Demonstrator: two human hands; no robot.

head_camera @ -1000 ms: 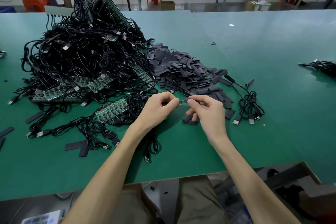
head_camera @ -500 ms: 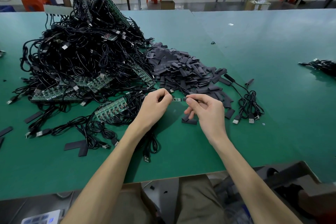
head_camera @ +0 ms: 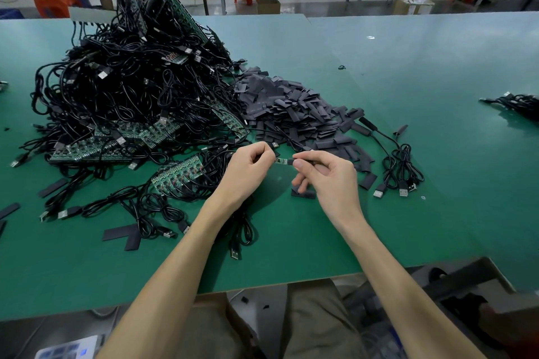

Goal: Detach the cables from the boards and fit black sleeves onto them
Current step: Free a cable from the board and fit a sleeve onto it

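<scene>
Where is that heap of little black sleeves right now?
In the head view, the heap of black sleeves lies on the green table, just right of the cable tangle and just beyond the right hand.

Both bare forearms reached forward from the lower edge of the view and drew toward each other, so the hands met near the middle. The left forearm slanted up to the right, the right forearm up to the left. The left hand was turned back-upward with its fingers curled into a loose fist, fingertips pinching the left end of a small green board. The right hand faced it just beside, thumb and forefinger pressed together on the board's right end, the other fingers bent below. Both wrists were raised slightly and close to straight.
</scene>
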